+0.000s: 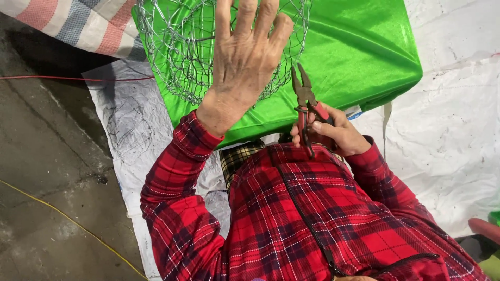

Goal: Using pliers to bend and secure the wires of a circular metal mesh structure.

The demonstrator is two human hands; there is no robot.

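A white plastic sheet [448, 130] covers most of the ground, wrinkled and scuffed, with bare grey concrete floor [47, 171] beyond its left edge. On the sheet sits a block covered in bright green cloth [364, 47], the landmark here. Left of the green cloth and behind it lies a piece of striped woven tarp [78, 21] in red, blue and white. A thin red cord [62, 78] runs across the concrete to the left of the green cloth, and a yellow cord [67, 218] crosses the concrete nearer the person.

On the left part of the green cloth rests a round cage of twisted wire mesh [177, 62], its open weave showing the green beneath. The left hand [242, 67] is raised in front of this mesh with fingers spread flat and apart, holding nothing; it hides the middle of the cage, and whether the palm touches the wire cannot be told.

At the near edge of the green cloth, the right hand [333, 130] is wrapped around the red handles of a pair of pliers [304, 99], squeezing them. The pliers' dark metal nose points up over the green cloth, just right of the wire mesh, tips close together.
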